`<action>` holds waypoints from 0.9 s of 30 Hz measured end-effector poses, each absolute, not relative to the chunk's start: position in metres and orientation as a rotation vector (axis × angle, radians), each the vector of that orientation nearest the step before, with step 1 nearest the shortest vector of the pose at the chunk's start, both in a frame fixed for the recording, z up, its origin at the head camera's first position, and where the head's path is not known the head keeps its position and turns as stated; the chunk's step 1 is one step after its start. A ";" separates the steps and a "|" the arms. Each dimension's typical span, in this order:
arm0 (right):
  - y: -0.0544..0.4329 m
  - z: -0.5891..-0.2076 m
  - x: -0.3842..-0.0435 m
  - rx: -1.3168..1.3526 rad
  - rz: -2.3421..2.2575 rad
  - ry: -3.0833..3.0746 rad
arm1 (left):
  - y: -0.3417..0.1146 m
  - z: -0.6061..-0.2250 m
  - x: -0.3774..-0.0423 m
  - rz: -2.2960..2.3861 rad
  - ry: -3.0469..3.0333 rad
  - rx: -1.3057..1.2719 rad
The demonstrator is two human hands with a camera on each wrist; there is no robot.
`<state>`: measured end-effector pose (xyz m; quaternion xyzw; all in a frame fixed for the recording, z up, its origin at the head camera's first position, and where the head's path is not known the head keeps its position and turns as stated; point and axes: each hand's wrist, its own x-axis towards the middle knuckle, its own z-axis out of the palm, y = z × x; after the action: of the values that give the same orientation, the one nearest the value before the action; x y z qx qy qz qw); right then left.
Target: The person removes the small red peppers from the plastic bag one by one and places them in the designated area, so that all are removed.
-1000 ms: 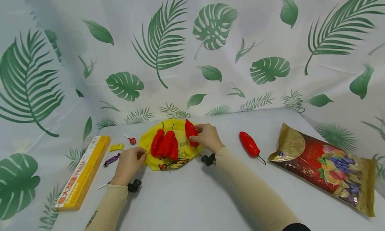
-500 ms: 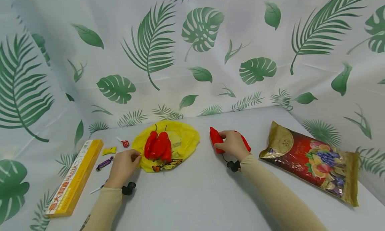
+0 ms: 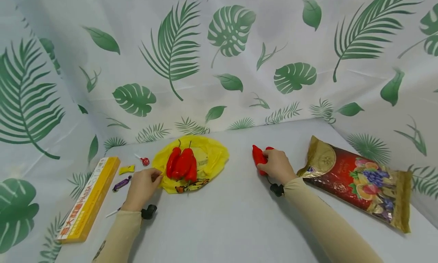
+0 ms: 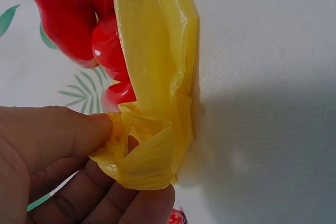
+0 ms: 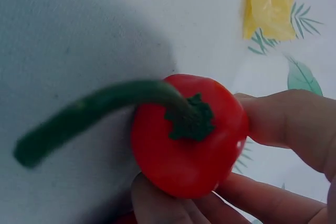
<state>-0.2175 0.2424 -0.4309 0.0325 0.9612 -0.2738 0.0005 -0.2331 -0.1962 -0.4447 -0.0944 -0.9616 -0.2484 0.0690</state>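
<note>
My left hand (image 3: 141, 190) pinches the left edge of a yellow plastic bag (image 3: 216, 152) lying flat; the left wrist view shows the crumpled bag edge (image 4: 139, 166) between thumb and fingers. Three red peppers (image 3: 184, 166) lie side by side on the bag. To the right of the bag, my right hand (image 3: 278, 166) grips another red pepper (image 3: 258, 159) around its body. Its green stem (image 5: 100, 103) points toward the wrist camera. One more red pepper (image 3: 269, 148) is mostly hidden behind that hand, with only its tip showing.
At left stand a yellow pasta box (image 3: 89, 200), a yellow-wrapped candy (image 3: 127, 169), a purple-wrapped candy (image 3: 121, 183) and a red lollipop (image 3: 145, 161). A large red-and-gold packet (image 3: 356, 183) lies right of my right hand. A leaf-print curtain (image 3: 191, 57) hangs behind the white table (image 3: 219, 225).
My right hand has carried its pepper rightward off the yellow bag, over to the pepper lying on the right. The left hand keeps its pinch on the bag's edge.
</note>
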 end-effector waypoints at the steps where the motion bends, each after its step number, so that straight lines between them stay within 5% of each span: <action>1: 0.241 -0.430 -0.218 0.096 -0.845 3.030 | -0.197 -0.445 -0.234 -0.748 -2.895 -0.283; 11: 0.209 -0.419 -0.232 0.023 -0.972 3.112 | -0.197 -0.441 -0.239 -0.801 -2.906 -0.268; 27: 0.053 -0.423 -0.270 -0.171 -1.319 2.773 | -0.203 -0.444 -0.235 -0.809 -2.896 -0.232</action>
<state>-0.2696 0.0533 -0.4232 -0.0554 0.9012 -0.4285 0.0331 -0.2352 -0.2029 -0.4439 -0.0769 -0.9584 -0.2676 0.0628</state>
